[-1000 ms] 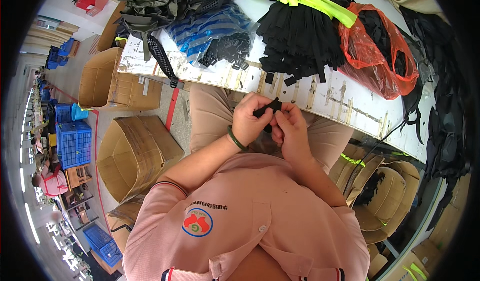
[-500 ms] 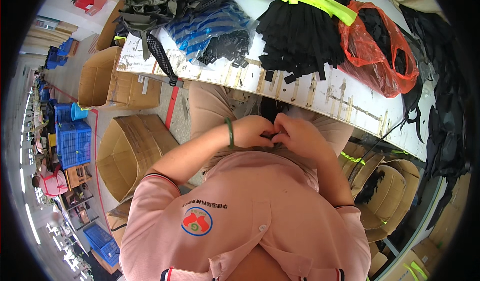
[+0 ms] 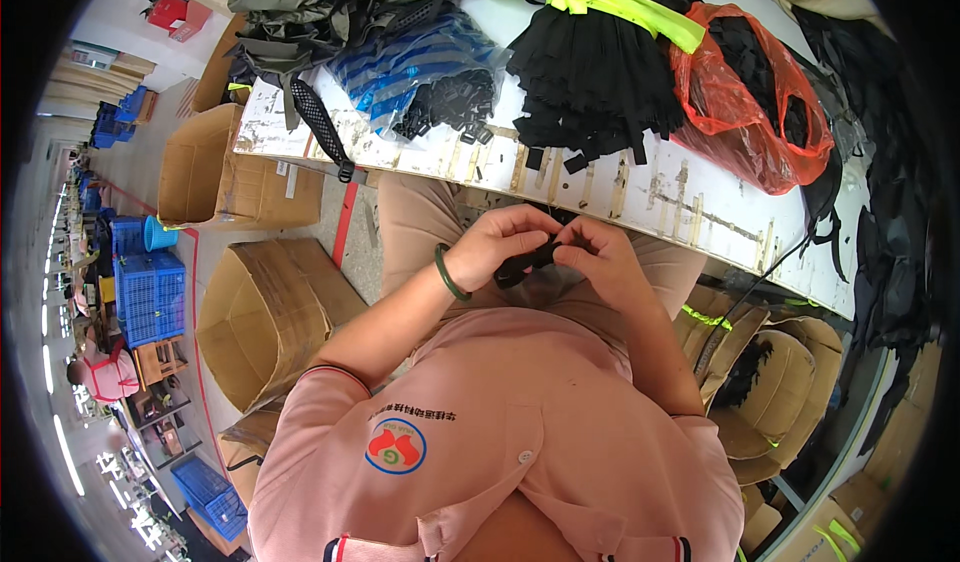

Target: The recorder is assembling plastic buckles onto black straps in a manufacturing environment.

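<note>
Over my lap, just off the table's near edge, both hands are close together on a piece of black webbing strap [image 3: 513, 271]. My left hand [image 3: 496, 246], with a green bangle at its wrist, has thumb and fingers closed on one part of it. Beside it, my right hand [image 3: 603, 255] pinches the other part. Whether a small buckle sits between the fingertips is hidden. On the table ahead lie a clear blue-striped plastic bag [image 3: 415, 57], a heap of small black buckles [image 3: 450, 105] and a thick bundle of black straps [image 3: 592, 87] tied with a neon yellow band [image 3: 625, 7].
A red plastic bag [image 3: 705, 112] of black pieces sits at the table's right. Dark fabric with a mesh strap [image 3: 318, 127] hangs over its left edge. Cardboard boxes [image 3: 265, 312] stand on the left floor, more boxes [image 3: 780, 392] at the right. The worn white table [image 3: 735, 217] spans ahead.
Both hands have risen slightly toward the table edge, the left wrist turning. More of the black strap shows below the left fingers. Things on the table stay put.
</note>
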A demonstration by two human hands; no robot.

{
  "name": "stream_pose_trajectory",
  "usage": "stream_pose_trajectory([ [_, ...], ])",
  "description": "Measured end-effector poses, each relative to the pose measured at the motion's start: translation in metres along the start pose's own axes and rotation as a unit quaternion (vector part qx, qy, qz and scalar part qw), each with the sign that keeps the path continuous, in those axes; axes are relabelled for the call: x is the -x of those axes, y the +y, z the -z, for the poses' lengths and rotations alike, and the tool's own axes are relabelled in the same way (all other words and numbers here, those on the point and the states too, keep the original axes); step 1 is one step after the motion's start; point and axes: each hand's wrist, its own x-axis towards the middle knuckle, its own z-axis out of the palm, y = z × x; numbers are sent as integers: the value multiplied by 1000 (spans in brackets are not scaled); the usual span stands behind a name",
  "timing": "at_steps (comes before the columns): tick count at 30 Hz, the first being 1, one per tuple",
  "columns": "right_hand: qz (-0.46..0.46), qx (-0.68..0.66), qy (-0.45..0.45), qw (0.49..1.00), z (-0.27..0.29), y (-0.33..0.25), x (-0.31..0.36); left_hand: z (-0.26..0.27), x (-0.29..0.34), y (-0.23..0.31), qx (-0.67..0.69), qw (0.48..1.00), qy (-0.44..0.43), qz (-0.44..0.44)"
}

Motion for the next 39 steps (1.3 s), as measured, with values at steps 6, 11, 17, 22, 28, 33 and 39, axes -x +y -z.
stream_pose_trajectory([
  [6,-1,-43,49,998,-2,-4,1,10,2,-2,-36,998,-35,-27],
  [11,51,53,122,990,-9,2,-2,10,1,-15,-110,989,49,-81],
  [17,86,126,132,980,-9,-2,2,-3,3,7,-25,999,-7,-26],
  [22,75,96,110,986,-5,8,2,-1,-1,7,-277,959,-56,-6],
  [28,-93,-261,35,960,14,5,6,-1,0,-6,-279,957,-82,-17],
  [33,-135,-461,3,877,21,7,14,-5,-11,-16,-302,943,-132,-35],
  [39,188,-407,-6,894,64,-53,21,51,-37,-93,-281,953,-107,33],
])
